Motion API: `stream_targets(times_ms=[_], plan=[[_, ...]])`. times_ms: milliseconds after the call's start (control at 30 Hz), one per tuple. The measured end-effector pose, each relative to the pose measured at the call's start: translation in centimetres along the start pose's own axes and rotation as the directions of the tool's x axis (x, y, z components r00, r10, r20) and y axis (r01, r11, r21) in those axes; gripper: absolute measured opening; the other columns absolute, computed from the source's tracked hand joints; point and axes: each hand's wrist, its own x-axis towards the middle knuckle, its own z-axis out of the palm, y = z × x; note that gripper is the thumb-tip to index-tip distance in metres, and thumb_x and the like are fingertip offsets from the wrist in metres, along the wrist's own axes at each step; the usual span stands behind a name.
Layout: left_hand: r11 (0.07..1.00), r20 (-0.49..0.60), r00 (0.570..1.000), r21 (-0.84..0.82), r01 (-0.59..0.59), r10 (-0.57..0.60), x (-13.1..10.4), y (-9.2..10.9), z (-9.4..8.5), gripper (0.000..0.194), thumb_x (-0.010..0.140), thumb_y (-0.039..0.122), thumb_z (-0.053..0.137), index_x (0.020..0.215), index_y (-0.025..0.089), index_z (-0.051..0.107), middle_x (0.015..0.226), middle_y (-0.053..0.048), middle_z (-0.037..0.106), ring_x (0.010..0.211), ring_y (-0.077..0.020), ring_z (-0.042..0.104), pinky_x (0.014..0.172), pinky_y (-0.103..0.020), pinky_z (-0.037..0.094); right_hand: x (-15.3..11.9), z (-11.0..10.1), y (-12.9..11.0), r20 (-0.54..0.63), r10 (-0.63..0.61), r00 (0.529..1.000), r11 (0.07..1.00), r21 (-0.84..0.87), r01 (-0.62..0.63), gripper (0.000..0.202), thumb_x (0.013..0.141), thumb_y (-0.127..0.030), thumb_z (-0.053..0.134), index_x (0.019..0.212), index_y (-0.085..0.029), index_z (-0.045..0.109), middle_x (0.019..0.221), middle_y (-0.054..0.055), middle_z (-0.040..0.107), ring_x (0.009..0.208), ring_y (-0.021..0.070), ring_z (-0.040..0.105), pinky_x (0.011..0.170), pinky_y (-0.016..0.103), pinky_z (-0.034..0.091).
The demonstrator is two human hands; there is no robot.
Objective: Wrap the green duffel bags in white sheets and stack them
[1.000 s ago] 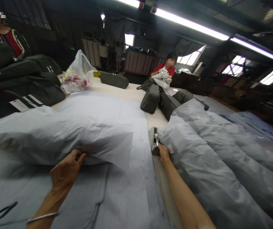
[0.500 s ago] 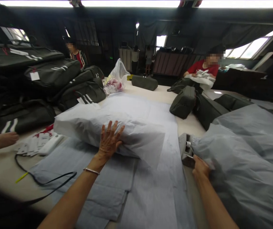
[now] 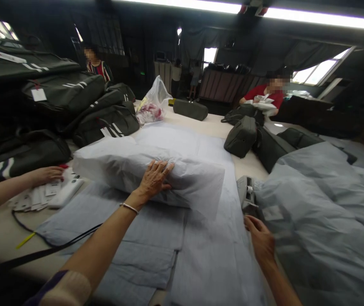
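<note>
My left hand (image 3: 156, 180) lies with its fingers spread on a white translucent plastic bag (image 3: 114, 163), pressing its upper side. The bag is bulky, with something dark inside, and its loose end spreads flat to the right. My right hand (image 3: 260, 240) is just in front of a grey tape dispenser (image 3: 247, 193), apart from it. Its thumb and fingertips are closed together; whatever they pinch, if anything, is too small to make out. Beneath the filled bag are flat plastic bags (image 3: 150, 233) stacked on the table.
A co-worker's hand (image 3: 49, 174) reaches from the left to white tags (image 3: 41, 195). Dark bags (image 3: 70, 95) pile up at left; another dark bag (image 3: 241, 136) stands right of centre. Filled plastic bags (image 3: 331, 204) crowd the right side. A black strap (image 3: 48, 255) crosses the lower left.
My right hand has moved from the tape dispenser toward me and slightly left. My left hand has slid a little right on the bag. The co-worker's hand has reached in over the tags.
</note>
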Motion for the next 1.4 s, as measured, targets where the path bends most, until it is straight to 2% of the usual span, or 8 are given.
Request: stream_targets(times_ms=[67, 200, 333, 433, 567, 800, 1200, 1400], plan=[[1.0, 0.008, 1.0, -0.015, -0.018, 0.018, 0.1, -0.3, 0.0, 0.092, 0.067, 0.04, 0.083, 0.145, 0.024, 0.039, 0.137, -0.014, 0.053, 0.128, -0.0328, 0.045, 0.117, -0.05, 0.024, -4.3, 2.9, -4.4, 0.189, -0.169, 0.967, 0.986, 0.037, 0.165, 0.033, 0.065, -0.049, 0.075, 0.085, -0.024, 0.071, 0.083, 0.005, 0.072, 0.077, 0.0245, 0.066, 0.072, 0.035, 0.055], [0.997, 0.016, 0.998, -0.053, -0.053, 0.054, 0.3, -0.8, -0.3, 0.091, 0.066, 0.04, 0.084, 0.144, 0.024, 0.039, 0.134, -0.014, 0.054, 0.123, -0.0333, 0.046, 0.113, -0.048, 0.027, -11.5, 10.2, -12.1, 0.567, -0.367, 0.738, 0.924, 0.129, 0.361, 0.031, 0.075, -0.035, 0.074, 0.102, -0.027, 0.064, 0.076, -0.001, 0.07, 0.072, 0.0195, 0.066, 0.075, 0.033, 0.053], [0.991, 0.008, 0.994, -0.085, -0.105, 0.106, 0.6, -1.5, -0.6, 0.091, 0.065, 0.039, 0.085, 0.142, 0.021, 0.041, 0.132, -0.015, 0.054, 0.119, -0.0332, 0.047, 0.108, -0.046, 0.03, -13.5, 16.0, -15.2, 0.657, -0.439, 0.613, 0.873, 0.149, 0.465, 0.025, 0.078, -0.026, 0.07, 0.098, -0.028, 0.055, 0.076, -0.004, 0.068, 0.071, 0.0167, 0.064, 0.073, 0.03, 0.05], [0.986, 0.027, 0.989, -0.087, -0.143, 0.146, 0.9, -2.1, -0.6, 0.087, 0.067, 0.042, 0.083, 0.141, 0.021, 0.041, 0.131, -0.014, 0.055, 0.116, -0.033, 0.048, 0.106, -0.045, 0.03, -12.7, 18.7, -15.2, 0.642, -0.465, 0.609, 0.838, 0.099, 0.536, 0.017, 0.077, -0.027, 0.069, 0.081, -0.026, 0.053, 0.074, -0.003, 0.066, 0.067, 0.0156, 0.061, 0.067, 0.028, 0.047], [0.982, 0.047, 0.983, -0.086, -0.171, 0.175, 1.3, -2.6, -0.5, 0.085, 0.071, 0.045, 0.079, 0.142, 0.021, 0.039, 0.128, -0.014, 0.055, 0.115, -0.0332, 0.048, 0.104, -0.044, 0.031, -11.1, 21.3, -14.2, 0.568, -0.482, 0.667, 0.815, 0.012, 0.579, 0.02, 0.077, -0.032, 0.069, 0.078, -0.026, 0.05, 0.072, -0.003, 0.063, 0.065, 0.0153, 0.058, 0.065, 0.027, 0.044], [0.97, 0.051, 0.97, -0.069, -0.234, 0.237, 1.6, -3.3, -0.3, 0.083, 0.075, 0.047, 0.074, 0.144, 0.02, 0.037, 0.128, -0.015, 0.053, 0.114, -0.0337, 0.047, 0.101, -0.045, 0.032, -10.1, 23.4, -12.7, 0.492, -0.533, 0.688, 0.779, -0.031, 0.626, 0.018, 0.078, -0.034, 0.064, 0.08, -0.025, 0.049, 0.071, -0.002, 0.061, 0.065, 0.0164, 0.059, 0.066, 0.028, 0.046], [0.959, 0.024, 0.967, -0.135, -0.249, 0.254, 1.5, -3.8, 0.0, 0.08, 0.079, 0.047, 0.071, 0.145, 0.02, 0.036, 0.133, -0.015, 0.051, 0.117, -0.0339, 0.046, 0.104, -0.046, 0.031, -11.3, 22.7, -14.6, 0.549, -0.616, 0.565, 0.606, -0.129, 0.785, 0.01, 0.087, -0.03, 0.056, 0.084, -0.023, 0.05, 0.074, 0.0, 0.062, 0.069, 0.016, 0.06, 0.071, 0.028, 0.047], [0.959, 0.031, 0.968, -0.142, -0.244, 0.25, 1.4, -3.7, 0.0, 0.076, 0.081, 0.043, 0.067, 0.146, 0.019, 0.034, 0.136, -0.016, 0.05, 0.119, -0.0344, 0.045, 0.105, -0.046, 0.03, -10.8, 24.2, -14.7, 0.459, -0.579, 0.674, 0.567, -0.366, 0.738, 0.01, 0.085, -0.03, 0.055, 0.083, -0.023, 0.049, 0.072, 0.0, 0.064, 0.065, 0.0176, 0.063, 0.064, 0.026, 0.043]])
